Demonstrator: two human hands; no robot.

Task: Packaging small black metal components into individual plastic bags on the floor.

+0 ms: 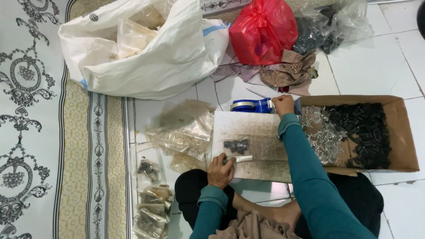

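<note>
I note my left grip [220,170] pinching a small clear bag [237,148] on the board [248,126], right grip [283,105] clenched at the tape dispenser [252,105].

Large white sack [146,57], red plastic bag [262,31], patterned cloth scraps [287,71] behind.

A single head-worn camera looks almost straight down from above a person seated on the tiled floor [398,57]. The person's lap and teal sleeves enter from the bottom edge, so forward runs toward the top of the frame. The view is close enough to take in the work board [248,128] just ahead, the cardboard box [405,146] at right and the patterned mat [35,132] at left.
</note>
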